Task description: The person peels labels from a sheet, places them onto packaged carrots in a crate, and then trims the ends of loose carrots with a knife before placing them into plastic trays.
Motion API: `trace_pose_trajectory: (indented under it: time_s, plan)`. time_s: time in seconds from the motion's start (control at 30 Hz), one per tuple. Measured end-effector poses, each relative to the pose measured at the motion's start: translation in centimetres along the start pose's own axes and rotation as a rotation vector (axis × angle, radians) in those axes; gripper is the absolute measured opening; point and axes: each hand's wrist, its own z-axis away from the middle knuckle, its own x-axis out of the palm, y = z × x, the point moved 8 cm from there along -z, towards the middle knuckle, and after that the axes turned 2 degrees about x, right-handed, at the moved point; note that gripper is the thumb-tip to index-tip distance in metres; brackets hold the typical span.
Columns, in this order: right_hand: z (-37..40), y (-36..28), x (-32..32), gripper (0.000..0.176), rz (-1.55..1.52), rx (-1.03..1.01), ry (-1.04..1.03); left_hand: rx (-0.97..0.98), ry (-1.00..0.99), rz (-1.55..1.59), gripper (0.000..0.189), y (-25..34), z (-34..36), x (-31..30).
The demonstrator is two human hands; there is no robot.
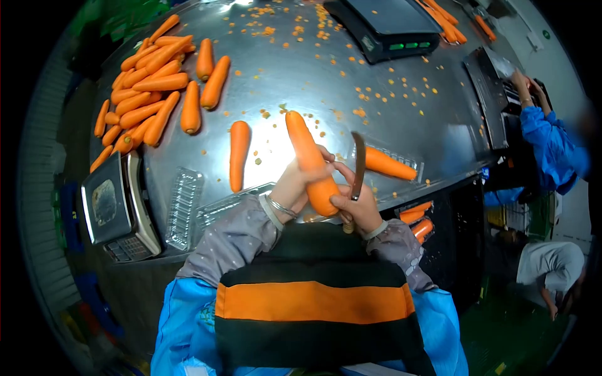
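A large carrot (302, 145) lies slantwise across my left hand (290, 183), whose fingers wrap round its middle. My right hand (360, 203) is closed on a knife (359, 166) with a dark, narrow blade pointing up and away from me. The thumb of that hand touches the thick lower end of the carrot. Just right of the knife, another carrot (390, 164) rests in a clear plastic tray (419, 170). To the left of my left hand, a single carrot (238, 156) lies on the metal table (276, 81).
A pile of carrots (147, 81) covers the table's left side. Near it stand a scale (116, 200) and clear trays (184, 207). Another scale (395, 28) is at the back, among orange scraps (364, 94). At right, a co-worker's blue sleeve (545, 141) shows by a machine (486, 94).
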Motion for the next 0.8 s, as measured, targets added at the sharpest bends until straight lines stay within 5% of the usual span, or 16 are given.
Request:
trace_pose_trajectory:
  time_s: [0.07,0.2,0.3,0.4,0.8]
  plan:
    - [0.5,-0.5,-2.6,0.069,-0.022,0.015,0.057,-0.018,0.031,0.025,0.044,0.3,-1.6,1.5]
    - [2.5,-5.1,-14.1,0.044,0.393,-0.233,0.35,0.239,-0.022,-0.79,0.065,0.8,-6.6,1.8]
    - [3.5,-9.1,-19.5,0.041,0.757,-0.13,0.511,0.091,0.09,-1.024,0.073,-3.5,-9.2,0.6]
    - [2.0,-8.4,-22.4,0.042,0.953,-0.278,0.493,0.153,0.205,-1.384,0.079,-6.1,-11.2,0.4]
    - [1.3,-5.6,-22.3,0.042,1.178,-0.287,0.395,0.005,0.148,-1.278,0.076,-8.2,-11.2,-0.7]
